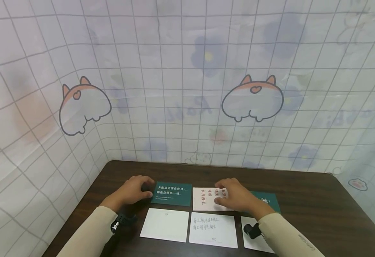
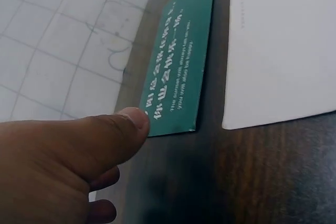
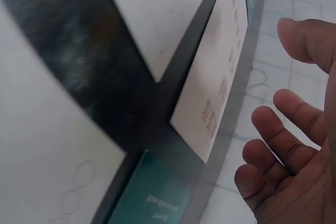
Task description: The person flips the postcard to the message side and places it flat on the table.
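My left hand (image 1: 130, 192) is at the left end of a green card (image 1: 171, 201) printed with white Chinese characters. In the left wrist view, the thumb (image 2: 137, 119) overlaps a corner of that card, and the fingers lie loosely bent below it. Over a cream card (image 1: 203, 206) with reddish characters hovers my right hand (image 1: 237, 197), hiding the card's right part in the head view. The right wrist view has its thumb and fingers spread apart with nothing between them, beside the cream card (image 3: 202, 93).
In the front row lie a nearly blank white card (image 1: 164, 225), a white card with handwriting (image 1: 213, 235) and another white card (image 1: 250, 243) partly under the right wrist. A second green card (image 1: 273, 204) is partly behind the right hand. The dark wooden table (image 1: 319, 214) meets a patterned curtain (image 1: 174, 117).
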{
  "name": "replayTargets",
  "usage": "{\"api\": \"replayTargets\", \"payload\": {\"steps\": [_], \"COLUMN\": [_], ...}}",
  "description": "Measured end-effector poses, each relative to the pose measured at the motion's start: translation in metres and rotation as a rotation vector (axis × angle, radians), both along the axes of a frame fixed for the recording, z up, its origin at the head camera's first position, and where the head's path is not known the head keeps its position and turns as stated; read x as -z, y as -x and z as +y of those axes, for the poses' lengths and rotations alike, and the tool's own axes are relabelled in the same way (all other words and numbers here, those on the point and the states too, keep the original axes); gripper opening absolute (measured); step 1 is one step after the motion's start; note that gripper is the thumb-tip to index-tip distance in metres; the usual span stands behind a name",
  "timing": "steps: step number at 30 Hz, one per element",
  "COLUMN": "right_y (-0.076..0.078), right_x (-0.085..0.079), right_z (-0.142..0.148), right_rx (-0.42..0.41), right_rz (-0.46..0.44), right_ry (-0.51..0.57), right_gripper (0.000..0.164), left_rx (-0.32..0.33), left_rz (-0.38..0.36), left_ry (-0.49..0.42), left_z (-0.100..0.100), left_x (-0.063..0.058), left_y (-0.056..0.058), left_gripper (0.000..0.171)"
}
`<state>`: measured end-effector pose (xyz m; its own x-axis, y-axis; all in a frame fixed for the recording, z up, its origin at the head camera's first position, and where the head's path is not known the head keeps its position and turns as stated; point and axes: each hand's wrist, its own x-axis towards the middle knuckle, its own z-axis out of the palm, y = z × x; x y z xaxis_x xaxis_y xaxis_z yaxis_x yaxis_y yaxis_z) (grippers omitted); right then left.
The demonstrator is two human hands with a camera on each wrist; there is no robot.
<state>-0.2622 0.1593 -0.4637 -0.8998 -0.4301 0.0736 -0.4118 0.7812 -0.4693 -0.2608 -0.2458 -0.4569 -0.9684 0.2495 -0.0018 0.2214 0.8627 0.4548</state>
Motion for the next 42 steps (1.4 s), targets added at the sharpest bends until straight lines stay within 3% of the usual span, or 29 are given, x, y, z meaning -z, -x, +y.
{"api": "replayTargets", "payload": {"steps": [5, 13, 23, 30, 42], "right_y": [-0.001, -0.001, 0.009, 0.012, 0.024], "right_x": [-0.002, -0.005, -0.006, 0.000, 0.001], "right_z": [-0.008, -0.028, -0.039, -0.047, -0.062], "right_rx": [0.006, -0.057, -0.082, -0.090, -0.083], "right_rz": [-0.033, -0.054, -0.043, -0.059, -0.079], "right_ry": [0.018, 0.037, 0.014, 0.028, -0.012], "right_gripper": [0.052, 0.054, 0.058, 0.061, 0.068], "left_rx": [0.017, 0.016, 0.035, 0.018, 0.059], "left_rz": [-0.022, -0.047, -0.034, -0.077, -0.136], "left_ry": [0.004, 0.035, 0.068, 0.036, 0.027], "left_z": [0.001, -0.003, 0.001, 0.000, -0.003], "left_x": [-0.001, 0.000, -0.003, 0.000, -0.003], "left_y": [0.000, -0.001, 0.013, 0.016, 0.022], "left_gripper": [0.043, 0.048, 0.049, 0.051, 0.061]}}
